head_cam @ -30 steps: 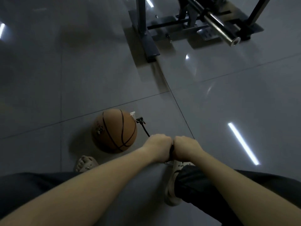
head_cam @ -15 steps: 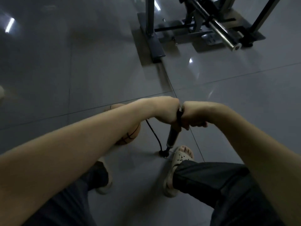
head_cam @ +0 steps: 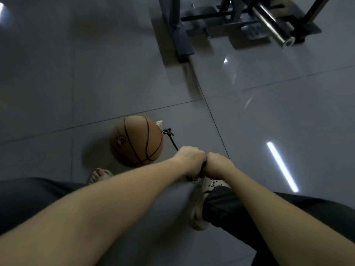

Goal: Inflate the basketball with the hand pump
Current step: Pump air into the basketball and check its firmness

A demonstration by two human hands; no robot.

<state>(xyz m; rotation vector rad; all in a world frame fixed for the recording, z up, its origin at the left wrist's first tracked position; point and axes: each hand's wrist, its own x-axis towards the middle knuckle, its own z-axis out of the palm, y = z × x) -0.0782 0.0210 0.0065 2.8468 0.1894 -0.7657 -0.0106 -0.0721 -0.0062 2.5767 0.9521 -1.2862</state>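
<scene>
An orange basketball (head_cam: 136, 140) lies on the grey tiled floor. A black hose (head_cam: 172, 142) runs from its right side down to the pump. My left hand (head_cam: 190, 160) and my right hand (head_cam: 217, 165) sit side by side, both gripping the pump's handle (head_cam: 203, 166), of which only a dark sliver shows between the fists. The handle is low, close to the floor, and the pump's barrel is hidden beneath my hands. A bit of the pump's metal foot (head_cam: 194, 179) shows by my right sandal.
My right foot in a pale sandal (head_cam: 203, 200) stands just below the hands; my left foot's toes (head_cam: 98, 174) are under the ball. A metal exercise frame (head_cam: 182, 35) with a steel bar (head_cam: 272, 27) stands at the far top right.
Half a second ago both hands held the handle raised with the barrel visible. Now they have pushed it down near the floor, and the ball is in full view again.
</scene>
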